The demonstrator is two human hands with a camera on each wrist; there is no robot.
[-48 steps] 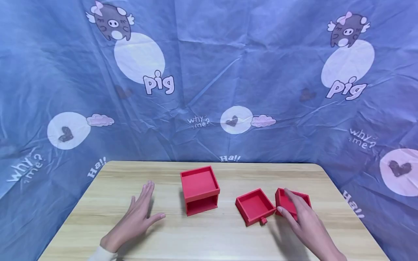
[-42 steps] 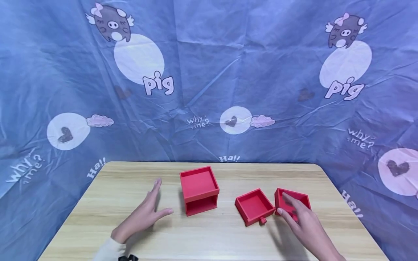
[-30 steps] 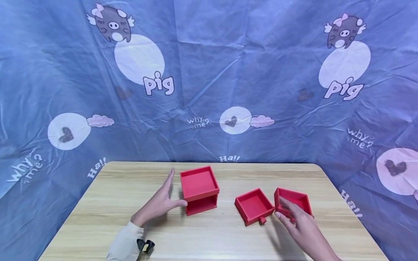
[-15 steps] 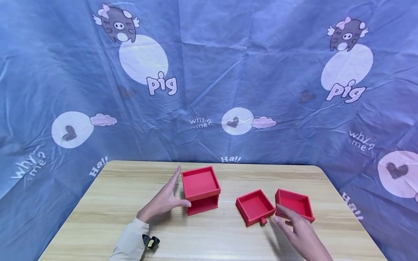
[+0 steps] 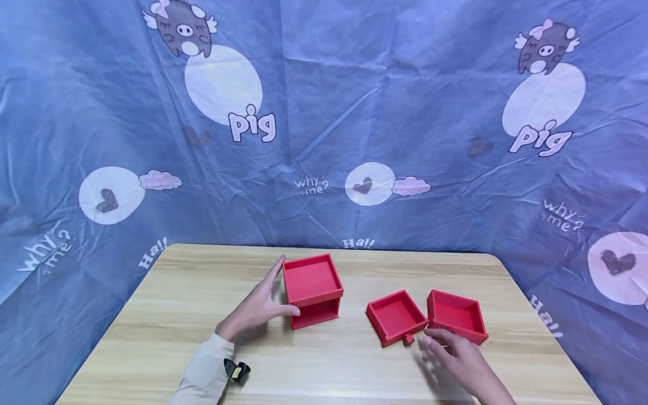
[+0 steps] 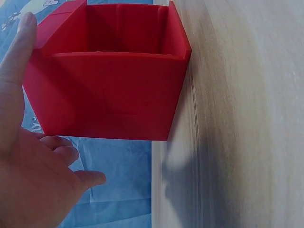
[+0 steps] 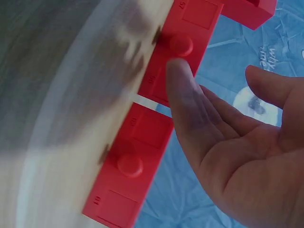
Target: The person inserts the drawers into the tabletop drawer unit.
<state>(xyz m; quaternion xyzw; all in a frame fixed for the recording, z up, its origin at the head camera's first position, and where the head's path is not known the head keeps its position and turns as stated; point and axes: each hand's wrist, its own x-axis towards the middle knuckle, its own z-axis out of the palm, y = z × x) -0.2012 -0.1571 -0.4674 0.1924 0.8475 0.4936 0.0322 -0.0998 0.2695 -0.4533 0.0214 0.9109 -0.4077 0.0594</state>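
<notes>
A red drawer cabinet (image 5: pixel 311 288) stands open-topped at the middle of the wooden table (image 5: pixel 192 292), its front slot empty. My left hand (image 5: pixel 260 306) lies with straight fingers (image 6: pixel 16 71) along the left side of the cabinet (image 6: pixel 109 80), thumb near its front corner. Right of it sit two red drawers side by side, the left drawer (image 5: pixel 395 315) and the right drawer (image 5: pixel 455 315). My right hand (image 5: pixel 453 357) hovers just in front of them, holding nothing. In the right wrist view its fingers (image 7: pixel 190 109) are straight, one tip close to the left drawer's knob (image 7: pixel 181 45).
A blue cloth printed with pigs and hearts (image 5: pixel 354 140) hangs behind and around the table. The table's rounded far corners lie at the cloth. The right drawer's knob (image 7: pixel 129 165) faces me. A small black device (image 5: pixel 237 371) sits at my left wrist.
My left hand slid right across the table until it met the cabinet's left side. My right hand came off the right drawer and drew back toward me.
</notes>
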